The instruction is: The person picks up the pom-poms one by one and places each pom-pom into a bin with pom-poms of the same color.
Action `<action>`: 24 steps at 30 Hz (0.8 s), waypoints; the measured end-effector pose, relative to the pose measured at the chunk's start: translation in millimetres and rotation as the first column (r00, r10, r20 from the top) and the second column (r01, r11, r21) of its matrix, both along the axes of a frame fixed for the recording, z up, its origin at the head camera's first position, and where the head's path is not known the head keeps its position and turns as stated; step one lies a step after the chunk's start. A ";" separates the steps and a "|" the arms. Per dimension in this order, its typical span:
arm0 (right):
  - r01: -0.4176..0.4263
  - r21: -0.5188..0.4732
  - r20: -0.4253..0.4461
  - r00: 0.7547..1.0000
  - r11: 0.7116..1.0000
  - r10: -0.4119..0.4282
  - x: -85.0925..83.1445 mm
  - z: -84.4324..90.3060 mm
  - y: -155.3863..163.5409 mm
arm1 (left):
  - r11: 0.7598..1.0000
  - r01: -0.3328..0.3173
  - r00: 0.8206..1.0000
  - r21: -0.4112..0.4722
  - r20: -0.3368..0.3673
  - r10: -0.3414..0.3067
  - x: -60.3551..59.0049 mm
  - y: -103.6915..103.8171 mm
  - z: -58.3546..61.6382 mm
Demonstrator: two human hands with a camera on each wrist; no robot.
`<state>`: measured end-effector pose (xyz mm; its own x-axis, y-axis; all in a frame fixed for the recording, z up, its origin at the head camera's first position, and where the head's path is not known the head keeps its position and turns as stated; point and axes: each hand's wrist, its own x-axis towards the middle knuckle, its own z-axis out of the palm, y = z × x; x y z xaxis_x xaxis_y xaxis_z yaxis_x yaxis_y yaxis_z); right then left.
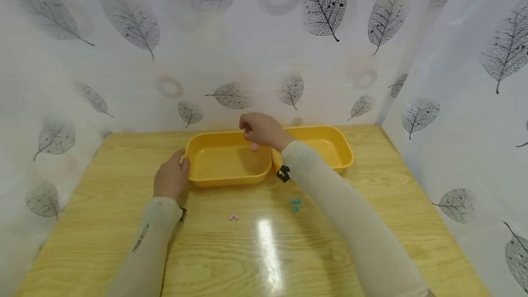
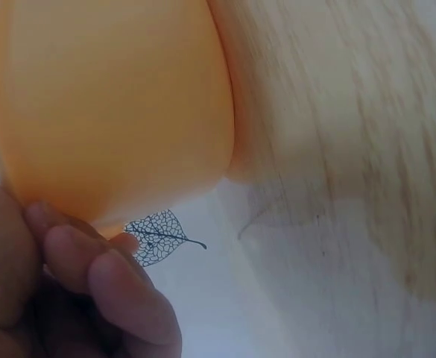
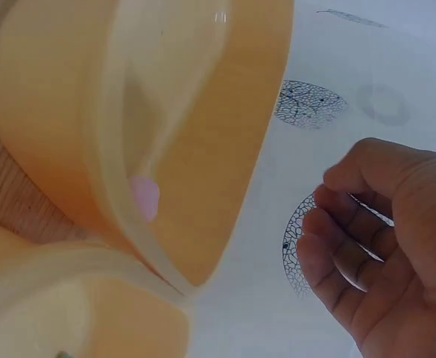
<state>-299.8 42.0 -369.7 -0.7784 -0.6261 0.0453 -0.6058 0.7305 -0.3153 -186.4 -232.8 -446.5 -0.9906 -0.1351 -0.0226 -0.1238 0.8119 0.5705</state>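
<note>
Right now I am counting two yellow trays standing side by side on the wooden table (image 1: 103, 205): the left tray (image 1: 226, 158) and the right tray (image 1: 330, 143), their short ends touching. One pink bead (image 1: 254, 147) is showing inside the left tray, just under my fingers, near its right wall; I cannot tell whether it is lying on the tray floor or in the air. On the table in front of the trays, a small cluster of pink beads (image 1: 233, 217) is lying, and to its right a small cluster of teal beads (image 1: 294, 203); both are too small for me to count surely.

I am reaching my right hand (image 1: 261, 129) over the far right corner of the left tray, fingers loosely curled and pointing down, holding nothing that I can see. I am keeping my left hand (image 1: 171, 178) at the tray's left end, thumb lying over the rim and fingers curling under the outer wall, gripping it.

My right sleeve (image 1: 330, 191) is crossing in front of the joint between the trays, hiding part of the right tray's near rim. Leaf-patterned walls (image 1: 264, 49) are enclosing the table behind and to the right.
</note>
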 end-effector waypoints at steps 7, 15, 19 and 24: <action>-0.053 0.093 0.065 0.997 0.994 0.048 -18.2 -6.3 -12.6 | 1.000 -0.009 1.000 -0.005 0.006 0.009 0.6 -1.9 0.0; -0.134 0.188 0.145 0.984 0.973 0.107 -29.4 -8.7 -19.2 | 1.000 -0.012 1.000 0.020 0.021 0.011 -1.7 0.2 -1.8; -0.181 0.198 0.250 0.960 0.964 0.129 -31.2 -17.9 -23.6 | 1.000 -0.011 1.000 0.020 0.005 0.011 -1.2 0.6 -0.9; -0.178 0.221 0.324 0.941 0.959 0.100 -33.1 -28.3 -24.1 | 1.000 -0.011 1.000 0.016 0.001 0.011 -2.3 -0.3 -1.1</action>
